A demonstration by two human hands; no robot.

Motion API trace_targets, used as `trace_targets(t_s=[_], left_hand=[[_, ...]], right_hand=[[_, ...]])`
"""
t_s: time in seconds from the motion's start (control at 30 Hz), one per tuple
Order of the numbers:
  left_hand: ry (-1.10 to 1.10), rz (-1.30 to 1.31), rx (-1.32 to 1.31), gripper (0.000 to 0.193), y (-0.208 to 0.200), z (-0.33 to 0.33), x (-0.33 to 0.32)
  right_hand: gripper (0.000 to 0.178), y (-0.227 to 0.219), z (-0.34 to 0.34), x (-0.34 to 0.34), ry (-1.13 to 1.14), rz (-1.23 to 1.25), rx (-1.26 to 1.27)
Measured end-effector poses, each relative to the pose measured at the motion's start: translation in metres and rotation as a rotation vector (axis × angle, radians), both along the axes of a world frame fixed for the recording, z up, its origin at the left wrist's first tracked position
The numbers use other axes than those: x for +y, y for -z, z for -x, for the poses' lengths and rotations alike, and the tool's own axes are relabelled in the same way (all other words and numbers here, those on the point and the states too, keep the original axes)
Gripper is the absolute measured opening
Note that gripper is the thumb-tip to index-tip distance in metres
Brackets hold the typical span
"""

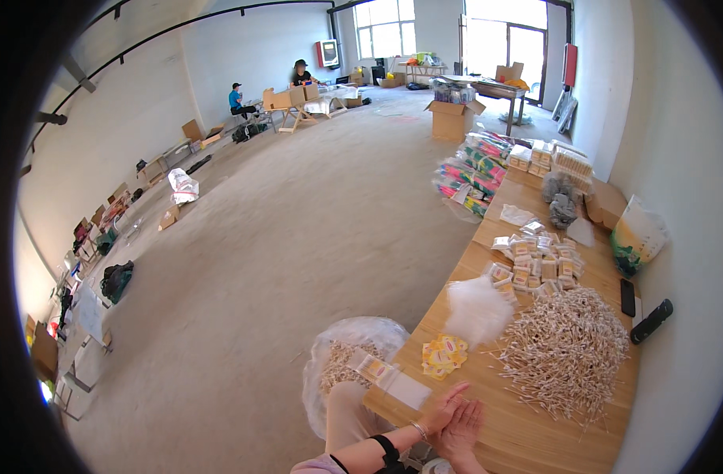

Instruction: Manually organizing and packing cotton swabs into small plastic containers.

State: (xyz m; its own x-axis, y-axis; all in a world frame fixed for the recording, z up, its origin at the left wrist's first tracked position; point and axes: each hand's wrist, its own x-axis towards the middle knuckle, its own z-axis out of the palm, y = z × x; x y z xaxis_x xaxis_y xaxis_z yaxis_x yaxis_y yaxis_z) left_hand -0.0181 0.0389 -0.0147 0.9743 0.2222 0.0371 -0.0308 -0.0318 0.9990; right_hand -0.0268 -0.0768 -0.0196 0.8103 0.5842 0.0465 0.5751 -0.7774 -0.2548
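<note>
At the near edge of the wooden table [503, 430], my left hand [439, 412] and my right hand [461, 433] lie side by side, touching. Their fingers are stretched out. I see nothing held in either hand, though the space between them is partly hidden. Right of them a big heap of cotton swabs [570, 351] covers the tabletop. Just beyond my left hand are a clear plastic bag with a yellow label [377, 369] and a whitish sheet [409, 391]. Yellow printed cards [444, 355] lie loosely stacked a little farther off.
Clear plastic bags [478, 310] lie beyond the cards, then a pile of filled swab packets [535, 261]. A black phone-like object [627, 298] is by the wall. A plastic sack of swabs [338, 365] stands beside my leg. Two people sit near a far table [298, 114].
</note>
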Motion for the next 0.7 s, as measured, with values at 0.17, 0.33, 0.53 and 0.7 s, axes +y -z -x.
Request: trace_targets(t_s=[0.17, 0.33, 0.53, 0.7], left_hand=[[-0.085, -0.074, 0.008, 0.039, -0.01, 0.021, 0.035], [-0.068, -0.045, 0.05, 0.043, 0.013, 0.026, 0.048], [-0.108, 0.104, 0.025, 0.054, -0.011, 0.025, 0.069], [-0.13, 0.206, -0.031, 0.061, -0.006, 0.014, 0.06]], right_hand=[[0.095, -0.01, 0.015, 0.039, -0.051, 0.057, 0.072], [0.102, -0.005, 0.019, 0.045, -0.03, -0.025, 0.243], [0.096, -0.039, 0.01, 0.072, 0.029, 0.08, 0.321], [0.093, -0.021, 0.008, 0.063, 0.061, -0.021, 0.213]])
